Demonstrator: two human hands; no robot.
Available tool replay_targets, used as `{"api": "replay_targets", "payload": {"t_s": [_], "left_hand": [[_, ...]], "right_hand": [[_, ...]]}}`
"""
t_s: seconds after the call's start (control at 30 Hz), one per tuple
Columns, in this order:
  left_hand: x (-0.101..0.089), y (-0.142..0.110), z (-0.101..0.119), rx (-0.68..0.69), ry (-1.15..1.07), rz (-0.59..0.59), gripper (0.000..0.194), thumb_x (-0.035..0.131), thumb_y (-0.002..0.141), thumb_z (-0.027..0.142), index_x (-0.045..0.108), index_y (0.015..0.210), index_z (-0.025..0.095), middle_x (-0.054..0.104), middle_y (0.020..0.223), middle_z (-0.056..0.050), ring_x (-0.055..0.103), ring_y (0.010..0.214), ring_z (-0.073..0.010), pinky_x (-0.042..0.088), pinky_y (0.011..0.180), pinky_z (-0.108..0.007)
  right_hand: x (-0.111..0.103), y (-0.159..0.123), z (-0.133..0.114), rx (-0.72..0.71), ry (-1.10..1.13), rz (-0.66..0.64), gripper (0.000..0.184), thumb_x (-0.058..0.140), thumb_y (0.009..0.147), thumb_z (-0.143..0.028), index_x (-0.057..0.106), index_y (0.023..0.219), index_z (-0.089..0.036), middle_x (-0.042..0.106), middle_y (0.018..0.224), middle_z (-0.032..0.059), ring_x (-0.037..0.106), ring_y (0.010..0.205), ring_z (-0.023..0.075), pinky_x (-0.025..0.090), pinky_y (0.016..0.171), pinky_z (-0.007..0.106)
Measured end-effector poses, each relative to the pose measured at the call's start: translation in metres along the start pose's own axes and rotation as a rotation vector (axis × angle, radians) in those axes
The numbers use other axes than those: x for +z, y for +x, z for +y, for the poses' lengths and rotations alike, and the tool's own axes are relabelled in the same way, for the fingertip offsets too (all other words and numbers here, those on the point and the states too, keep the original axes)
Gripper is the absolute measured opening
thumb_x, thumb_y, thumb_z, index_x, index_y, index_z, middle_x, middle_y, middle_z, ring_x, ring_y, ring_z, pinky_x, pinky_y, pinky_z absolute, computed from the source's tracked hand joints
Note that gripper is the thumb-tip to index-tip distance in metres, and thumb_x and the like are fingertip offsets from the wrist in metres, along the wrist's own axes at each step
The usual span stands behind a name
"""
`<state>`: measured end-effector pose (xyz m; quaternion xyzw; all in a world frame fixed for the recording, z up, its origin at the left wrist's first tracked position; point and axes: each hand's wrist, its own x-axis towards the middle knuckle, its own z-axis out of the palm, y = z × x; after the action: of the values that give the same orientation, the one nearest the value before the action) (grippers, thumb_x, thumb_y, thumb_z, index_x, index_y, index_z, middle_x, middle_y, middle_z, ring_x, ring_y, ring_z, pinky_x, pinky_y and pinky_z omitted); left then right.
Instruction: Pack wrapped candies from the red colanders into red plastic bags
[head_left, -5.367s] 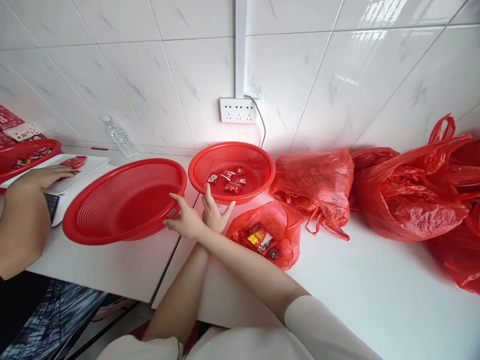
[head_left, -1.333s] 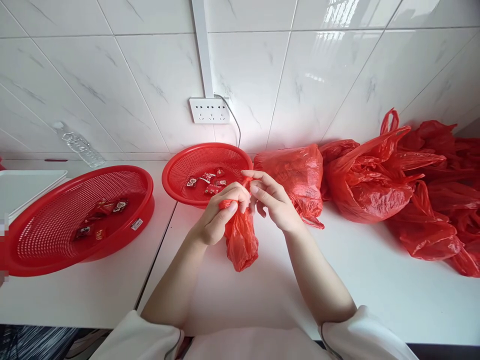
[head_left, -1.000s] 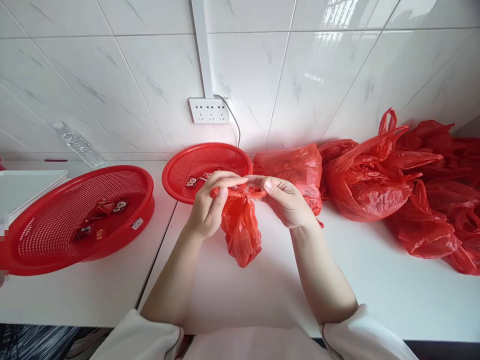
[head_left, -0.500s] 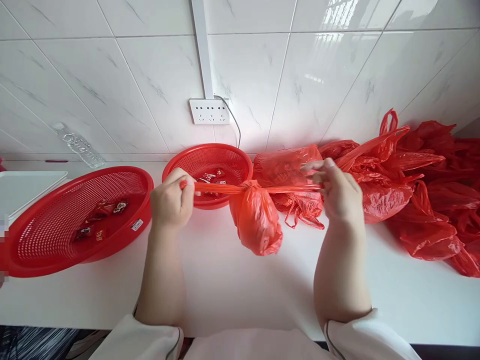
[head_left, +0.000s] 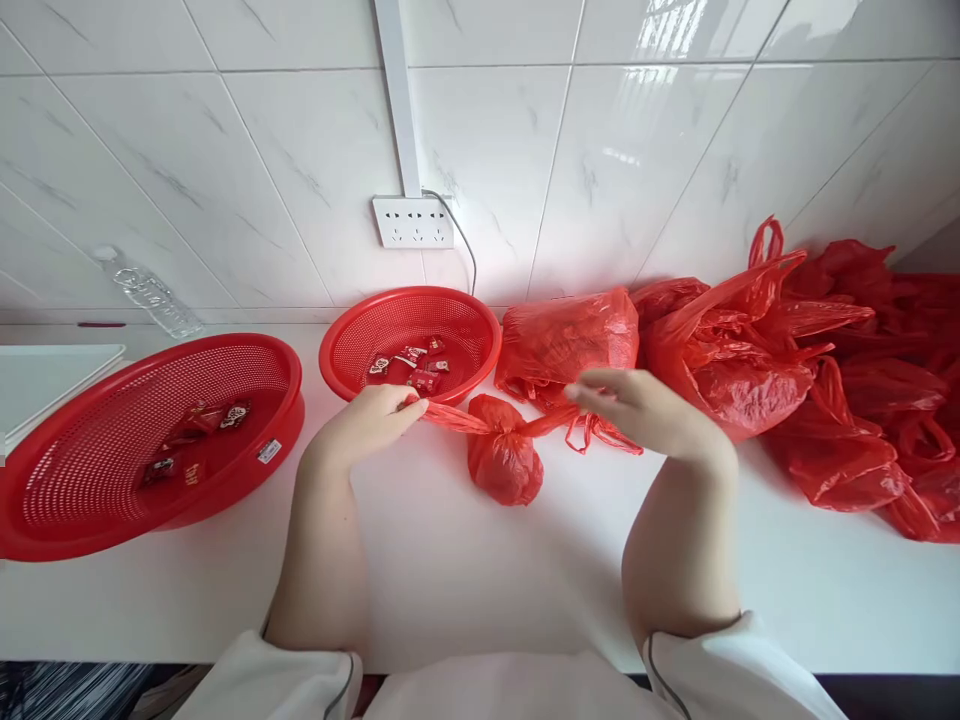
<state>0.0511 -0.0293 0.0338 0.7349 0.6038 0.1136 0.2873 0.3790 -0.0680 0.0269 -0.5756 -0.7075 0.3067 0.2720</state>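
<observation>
A small, full red plastic bag (head_left: 506,468) with a knotted neck rests on the white table in front of me. My left hand (head_left: 375,425) is closed, pinching the end of the bag's left handle between thumb and fingers. At the other side my right hand (head_left: 649,410) has its fingertips at the right handle, thumb and fingers held close together. Part of that handle is hidden under the fingers. Both handles stretch outwards from the knot and look slack and creased.
Behind the bag stands a round red basket (head_left: 411,292) with several small wrapped packets. A larger red basket (head_left: 259,350) with packets is at left, near a white tray (head_left: 56,375) and a clear bottle (head_left: 154,295). Filled red bags (head_left: 750,370) crowd the right; a socket strip (head_left: 414,222) is on the wall.
The small bag has come down onto the table. Both hands have moved slightly inwards, and its handles have gone from taut to looser. The view has shifted slightly.
</observation>
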Motion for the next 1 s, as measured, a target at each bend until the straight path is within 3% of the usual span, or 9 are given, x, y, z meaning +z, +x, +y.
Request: {"api": "replay_targets", "payload": {"t_s": [0.07,0.17,0.3,0.43,0.6,0.7,0.8,0.9,1.0], "left_hand": [[0.003,0.002,0.000,-0.009,0.051,-0.028,0.035,0.048,0.086,0.048,0.053,0.065,0.021,0.063,0.072,-0.003,0.056,0.062,-0.0185,0.035,0.054,-0.029],[0.004,0.001,0.001,0.004,0.064,-0.030,0.034,0.045,0.088,0.052,0.058,0.076,0.024,0.064,0.077,-0.002,0.057,0.065,-0.0191,0.037,0.055,-0.028],[0.001,-0.003,0.001,0.011,0.060,-0.026,0.034,0.044,0.088,0.055,0.061,0.084,0.026,0.063,0.079,-0.001,0.055,0.066,-0.0183,0.038,0.054,-0.027],[-0.001,-0.003,-0.002,-0.025,0.073,-0.010,0.037,0.043,0.087,0.056,0.063,0.087,0.026,0.063,0.081,-0.002,0.054,0.064,-0.0188,0.038,0.052,-0.027],[-0.001,0.003,-0.005,-0.039,0.104,-0.016,0.036,0.042,0.087,0.056,0.063,0.091,0.027,0.065,0.084,-0.003,0.059,0.068,-0.0213,0.041,0.054,-0.028],[-0.003,0.005,-0.006,-0.058,0.129,-0.034,0.036,0.040,0.088,0.056,0.062,0.090,0.028,0.065,0.084,-0.002,0.057,0.064,-0.0201,0.039,0.052,-0.027],[-0.005,0.006,-0.007,-0.074,0.129,-0.053,0.036,0.043,0.086,0.058,0.062,0.094,0.029,0.067,0.087,-0.003,0.059,0.068,-0.0217,0.040,0.053,-0.028],[-0.007,0.008,-0.009,-0.112,0.137,-0.030,0.038,0.044,0.085,0.061,0.062,0.097,0.029,0.068,0.088,-0.004,0.062,0.075,-0.0244,0.042,0.056,-0.029],[-0.008,0.009,-0.010,-0.154,0.154,0.004,0.039,0.043,0.085,0.061,0.062,0.096,0.028,0.068,0.086,-0.004,0.062,0.073,-0.0248,0.043,0.056,-0.030]], "right_hand": [[0.012,0.004,-0.004,0.046,-0.132,-0.144,0.033,0.051,0.090,-0.054,0.061,0.085,-0.022,0.063,0.079,0.0025,0.056,0.064,0.0156,0.038,0.053,0.027],[0.046,0.015,-0.011,0.012,-0.311,-0.148,0.034,0.057,0.086,-0.051,0.059,0.106,-0.023,0.065,0.102,0.0077,0.061,0.089,0.0233,0.044,0.067,0.031],[0.095,0.023,-0.006,-0.102,-0.472,-0.290,0.071,0.082,0.062,-0.031,0.050,0.125,-0.026,0.060,0.117,0.0098,0.059,0.101,0.0296,0.044,0.072,0.032],[0.103,0.016,0.010,-0.084,-0.521,-0.328,0.029,0.061,0.077,-0.012,0.058,0.104,-0.023,0.062,0.093,0.0078,0.060,0.081,0.0222,0.038,0.062,0.028],[0.042,-0.006,0.025,-0.081,-0.496,-0.311,0.014,0.051,0.075,-0.010,0.058,0.079,-0.021,0.057,0.069,0.0006,0.051,0.061,0.0144,0.029,0.055,0.026],[-0.009,-0.030,0.041,0.030,-0.413,-0.183,0.009,0.053,0.076,-0.020,0.059,0.070,-0.020,0.058,0.066,-0.0005,0.050,0.060,0.0139,0.033,0.055,0.027],[-0.064,-0.065,0.066,0.357,-0.257,0.147,0.020,0.054,0.081,-0.036,0.068,0.081,-0.021,0.064,0.071,0.0041,0.057,0.061,0.0191,0.041,0.056,0.032],[-0.119,-0.100,0.100,0.727,-0.260,0.653,0.027,0.058,0.078,-0.046,0.071,0.088,-0.025,0.066,0.072,0.0117,0.060,0.067,0.0269,0.043,0.061,0.044],[-0.160,-0.118,0.144,0.961,-0.324,1.107,0.026,0.063,0.073,-0.048,0.070,0.085,-0.026,0.063,0.088,0.0226,0.059,0.087,0.0378,0.040,0.068,0.054]]}}
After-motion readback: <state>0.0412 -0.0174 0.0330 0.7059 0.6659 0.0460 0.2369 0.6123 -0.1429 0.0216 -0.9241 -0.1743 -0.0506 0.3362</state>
